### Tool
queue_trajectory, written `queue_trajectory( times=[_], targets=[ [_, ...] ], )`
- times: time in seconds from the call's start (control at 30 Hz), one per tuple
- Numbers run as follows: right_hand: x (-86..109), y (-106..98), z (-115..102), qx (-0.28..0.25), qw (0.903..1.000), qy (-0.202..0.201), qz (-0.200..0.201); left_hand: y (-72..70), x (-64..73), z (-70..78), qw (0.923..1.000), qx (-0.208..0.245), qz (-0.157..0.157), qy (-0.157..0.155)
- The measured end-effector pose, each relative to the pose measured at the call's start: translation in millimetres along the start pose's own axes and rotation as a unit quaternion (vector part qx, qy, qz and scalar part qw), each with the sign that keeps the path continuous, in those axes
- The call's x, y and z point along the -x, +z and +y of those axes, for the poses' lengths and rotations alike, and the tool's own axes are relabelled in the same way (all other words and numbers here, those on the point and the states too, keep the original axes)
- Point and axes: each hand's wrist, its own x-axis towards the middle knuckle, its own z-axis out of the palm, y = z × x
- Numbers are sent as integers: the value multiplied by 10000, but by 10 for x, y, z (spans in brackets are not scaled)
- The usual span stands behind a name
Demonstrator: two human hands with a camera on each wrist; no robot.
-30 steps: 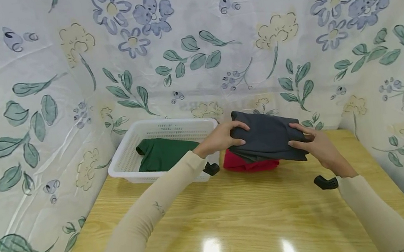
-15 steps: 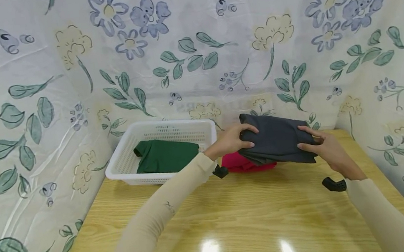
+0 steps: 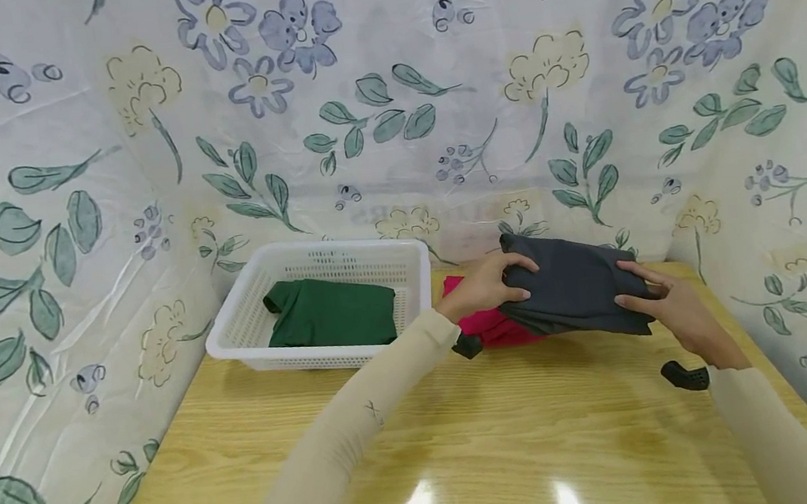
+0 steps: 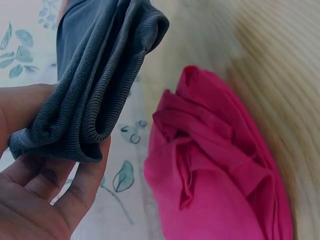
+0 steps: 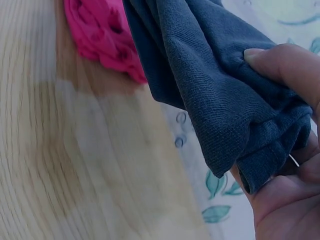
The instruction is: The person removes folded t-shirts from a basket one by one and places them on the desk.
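Both hands hold up a folded dark grey garment (image 3: 577, 281), one at each end. My left hand (image 3: 482, 286) pinches its left end, fingers under the folded layers in the left wrist view. At the other end my right hand (image 3: 671, 307) grips the cloth with the thumb on top, as the right wrist view shows. Behind and below the garment lies a folded red-pink cloth (image 4: 215, 160) on the table, partly covered by it in the head view. A folded dark green garment (image 3: 335, 312) rests inside the white basket.
A white perforated plastic basket (image 3: 234, 348) stands on the left at the back of the wooden table (image 3: 425, 426). Floral fabric (image 3: 387, 52) hangs behind and along both sides. Black wrist-worn devices (image 3: 685, 375) sit below the hands.
Both hands have carried the dark grey garment to the right and slightly nearer, uncovering more of the red-pink cloth's left side. The basket and green garment stay where they were.
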Motion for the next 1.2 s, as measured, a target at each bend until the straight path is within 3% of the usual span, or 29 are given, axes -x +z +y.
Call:
queue_trajectory(
  times=[0.23, 0.37, 0.53, 0.8, 1.2],
  targets=[
    [38, -121, 142, -12, 9994, -259, 233, 214, -121, -1, 9999, 64, 51, 67],
    [51, -186, 200, 154, 9990, -174, 373, 348, -176, 9, 9998, 106, 138, 69],
    [87, -252, 264, 338, 9976, 83, 605, 505, -246, 41, 9997, 120, 171, -91],
    [108, -327, 404, -226, 9975, 118, 657, 703, -333, 65, 9983, 385, 125, -415],
    [-24, -276, 622, 379, 9956, 256, 813, 917, -421, 0, 9944, 505, 146, -913]
  ],
)
